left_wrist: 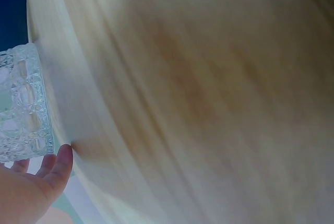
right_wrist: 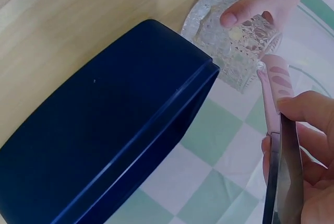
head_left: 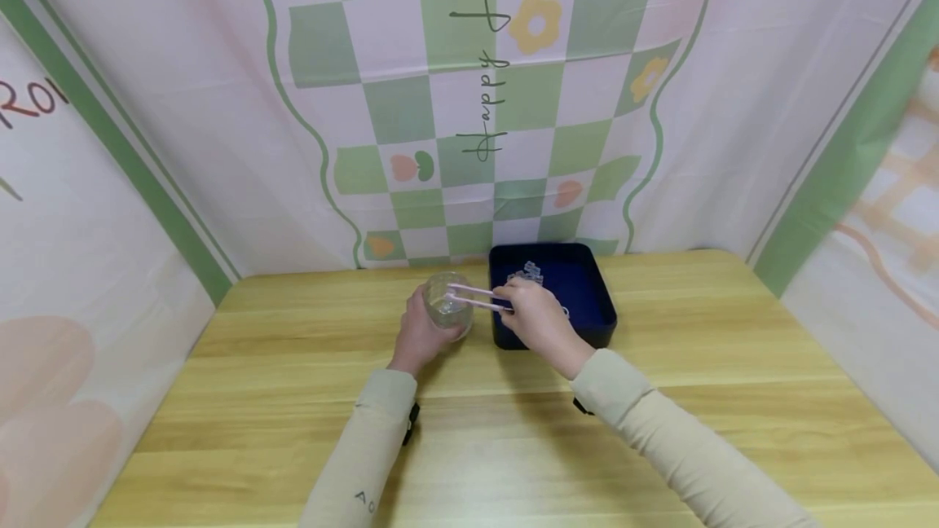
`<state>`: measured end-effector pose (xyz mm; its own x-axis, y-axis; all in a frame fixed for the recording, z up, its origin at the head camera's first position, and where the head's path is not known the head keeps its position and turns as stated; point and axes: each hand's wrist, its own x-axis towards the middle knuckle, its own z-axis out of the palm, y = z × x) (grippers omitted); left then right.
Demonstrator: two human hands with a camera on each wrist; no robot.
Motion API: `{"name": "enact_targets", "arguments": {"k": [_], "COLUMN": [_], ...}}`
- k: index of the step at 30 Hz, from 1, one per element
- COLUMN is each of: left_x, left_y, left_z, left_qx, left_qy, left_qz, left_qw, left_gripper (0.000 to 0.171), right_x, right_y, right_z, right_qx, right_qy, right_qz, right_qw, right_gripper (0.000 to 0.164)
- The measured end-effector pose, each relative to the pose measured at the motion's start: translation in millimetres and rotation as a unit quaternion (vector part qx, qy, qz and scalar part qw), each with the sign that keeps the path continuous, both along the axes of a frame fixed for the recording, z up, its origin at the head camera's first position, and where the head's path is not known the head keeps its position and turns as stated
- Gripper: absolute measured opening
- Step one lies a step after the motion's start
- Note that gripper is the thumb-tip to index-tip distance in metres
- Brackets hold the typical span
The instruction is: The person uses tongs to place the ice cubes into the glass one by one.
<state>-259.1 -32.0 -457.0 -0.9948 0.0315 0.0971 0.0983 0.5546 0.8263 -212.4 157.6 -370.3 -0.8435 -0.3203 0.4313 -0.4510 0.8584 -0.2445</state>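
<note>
My left hand (head_left: pixel 420 336) grips a patterned clear glass (head_left: pixel 456 324) round its side, thumb on the right; the right wrist view shows that thumb pressed on the glass's faceted wall. In my right hand (head_left: pixel 543 323) is a pair of tongs (right_wrist: pixel 291 166) with pink tips, pinched between thumb and fingers. The tips lie over the mouth of the glass. A small clear piece (right_wrist: pixel 261 66) seems to sit at the tips, though it is hard to make out. Several small clear cubes (head_left: pixel 531 270) lie in the dark blue box (head_left: pixel 606 308), partly hidden by my right hand.
The box stands at the back of the wooden table (head_left: pixel 293 398), just right of the glass. Behind the table hangs a checked cloth (head_left: pixel 469 104), with more cloth on both sides. Near the box's right inside, a white ring-like bit (head_left: pixel 565 312) shows.
</note>
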Motion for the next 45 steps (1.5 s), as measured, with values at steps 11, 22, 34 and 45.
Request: {"name": "enact_targets", "arguments": {"k": [11,22,34,45], "left_x": [-1.1,-0.5,-3.3,-2.2], "left_y": [0,0,1,1], "left_z": [-1.4,-1.5,-5.0,-3.2], "left_qx": [-0.003,-0.004,-0.019,-0.020], "left_qy": [0.005,-0.004,-0.003,-0.010], "left_qz": [-0.001,0.002,0.011,0.003], "left_qw": [1.0000,1.0000,0.9998,0.9997], "left_gripper": [0.096,0.099,0.097,0.097], "right_x": [-0.6,-5.1,-19.3,-29.4], "right_y": [0,11,40,62], "right_z": [-3.2,11.6,12.0,-5.2], "right_qx": [0.000,-0.020,-0.020,-0.010], "right_qy": [0.007,0.003,-0.012,-0.046], "right_qz": [-0.002,-0.016,-0.090,-0.132], "right_qw": [1.000,1.000,0.996,0.990], "right_gripper": [0.026,0.030,0.033,0.034]}}
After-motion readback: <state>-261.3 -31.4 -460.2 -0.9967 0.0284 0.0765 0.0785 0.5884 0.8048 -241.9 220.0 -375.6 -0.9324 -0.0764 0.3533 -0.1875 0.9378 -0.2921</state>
